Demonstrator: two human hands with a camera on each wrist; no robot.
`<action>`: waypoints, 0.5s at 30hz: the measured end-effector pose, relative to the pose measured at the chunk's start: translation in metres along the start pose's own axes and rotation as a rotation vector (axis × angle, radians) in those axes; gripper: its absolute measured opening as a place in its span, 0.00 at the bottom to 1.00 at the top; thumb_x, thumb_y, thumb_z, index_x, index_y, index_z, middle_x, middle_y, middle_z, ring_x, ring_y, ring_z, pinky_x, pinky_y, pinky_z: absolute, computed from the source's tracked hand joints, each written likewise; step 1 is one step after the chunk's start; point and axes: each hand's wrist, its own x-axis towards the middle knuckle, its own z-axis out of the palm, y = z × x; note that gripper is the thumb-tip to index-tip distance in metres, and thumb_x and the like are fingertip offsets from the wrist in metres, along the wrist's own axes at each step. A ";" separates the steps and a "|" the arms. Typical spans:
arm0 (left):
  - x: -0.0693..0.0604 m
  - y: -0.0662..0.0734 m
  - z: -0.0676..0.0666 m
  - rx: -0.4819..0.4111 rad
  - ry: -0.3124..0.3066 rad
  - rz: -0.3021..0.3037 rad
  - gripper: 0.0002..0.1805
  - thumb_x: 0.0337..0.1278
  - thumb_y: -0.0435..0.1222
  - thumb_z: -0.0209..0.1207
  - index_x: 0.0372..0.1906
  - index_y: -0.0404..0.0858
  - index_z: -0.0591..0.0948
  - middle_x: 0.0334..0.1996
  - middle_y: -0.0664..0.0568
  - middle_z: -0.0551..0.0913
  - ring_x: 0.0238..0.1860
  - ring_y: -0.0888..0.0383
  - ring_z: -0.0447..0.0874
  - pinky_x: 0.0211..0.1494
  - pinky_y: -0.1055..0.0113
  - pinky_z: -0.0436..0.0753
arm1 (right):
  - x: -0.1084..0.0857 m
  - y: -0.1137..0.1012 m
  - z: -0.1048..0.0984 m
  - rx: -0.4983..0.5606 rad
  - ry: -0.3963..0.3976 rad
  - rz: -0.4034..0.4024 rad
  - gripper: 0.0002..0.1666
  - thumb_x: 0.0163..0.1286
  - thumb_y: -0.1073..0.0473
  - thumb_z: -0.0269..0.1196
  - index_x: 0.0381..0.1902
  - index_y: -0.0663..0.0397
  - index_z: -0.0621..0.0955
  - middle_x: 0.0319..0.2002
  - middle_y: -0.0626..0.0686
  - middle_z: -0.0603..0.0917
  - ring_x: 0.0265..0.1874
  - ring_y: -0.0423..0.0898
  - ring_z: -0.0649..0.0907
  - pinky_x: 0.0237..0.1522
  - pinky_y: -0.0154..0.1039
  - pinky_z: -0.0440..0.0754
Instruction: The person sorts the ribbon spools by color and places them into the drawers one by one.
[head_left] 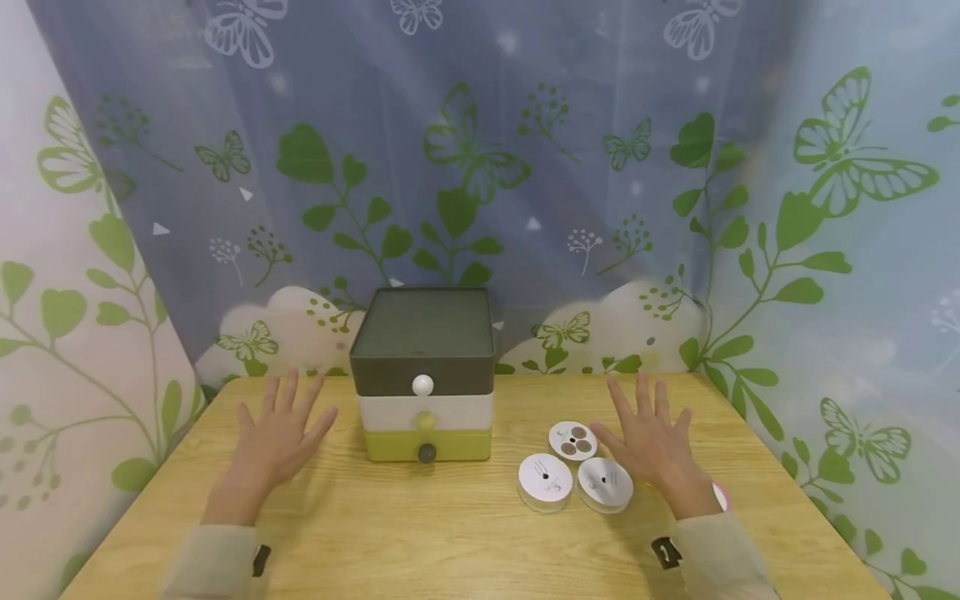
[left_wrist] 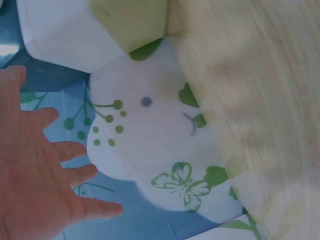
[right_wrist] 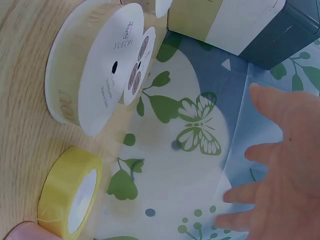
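Both hands are held with fingers spread and nothing in them. My left hand [head_left: 277, 437] is to the left of a three-tier drawer box [head_left: 426, 412] with a dark top tier, a white middle and a yellow-green bottom, each with a round knob. My right hand [head_left: 654, 442] is above the table's right side, nearest to several ribbon spools. Three white-sided spools stand out in the head view: a back one [head_left: 573, 441], a left one [head_left: 545, 482] and a right one [head_left: 605, 485]. The right wrist view also shows a yellow ribbon roll [right_wrist: 70, 192] and part of a pink roll [right_wrist: 34, 232].
A wooden table [head_left: 450, 542] carries the box and spools. Behind it hangs a blue curtain [head_left: 570, 83] printed with green leaves and butterflies, with paler printed cloth [head_left: 885, 275] along the right side and more at the left.
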 end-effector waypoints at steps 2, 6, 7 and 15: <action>0.003 -0.002 -0.004 -0.018 0.007 0.012 0.41 0.79 0.63 0.35 0.85 0.49 0.45 0.83 0.30 0.42 0.80 0.25 0.39 0.69 0.13 0.43 | 0.001 -0.001 0.000 -0.009 0.018 -0.013 0.47 0.79 0.37 0.55 0.83 0.51 0.53 0.79 0.76 0.54 0.75 0.80 0.58 0.63 0.89 0.55; 0.012 -0.005 -0.015 -0.040 0.050 0.068 0.40 0.81 0.60 0.36 0.85 0.44 0.47 0.81 0.27 0.48 0.78 0.23 0.47 0.69 0.17 0.56 | 0.003 -0.005 -0.003 -0.004 0.089 -0.063 0.43 0.76 0.43 0.62 0.79 0.56 0.63 0.69 0.75 0.72 0.63 0.77 0.76 0.55 0.81 0.74; 0.015 -0.005 -0.019 -0.065 0.062 0.088 0.39 0.82 0.58 0.37 0.85 0.42 0.48 0.80 0.26 0.49 0.77 0.22 0.49 0.69 0.18 0.58 | 0.004 -0.007 -0.004 0.005 0.112 -0.078 0.42 0.74 0.44 0.64 0.77 0.57 0.66 0.67 0.74 0.75 0.60 0.76 0.79 0.52 0.78 0.78; 0.039 0.005 -0.056 -0.262 0.069 0.163 0.35 0.83 0.53 0.41 0.83 0.40 0.55 0.78 0.29 0.60 0.74 0.25 0.61 0.72 0.25 0.63 | 0.011 -0.024 -0.010 0.128 0.199 -0.128 0.35 0.70 0.51 0.69 0.69 0.59 0.76 0.65 0.66 0.81 0.59 0.69 0.83 0.54 0.67 0.83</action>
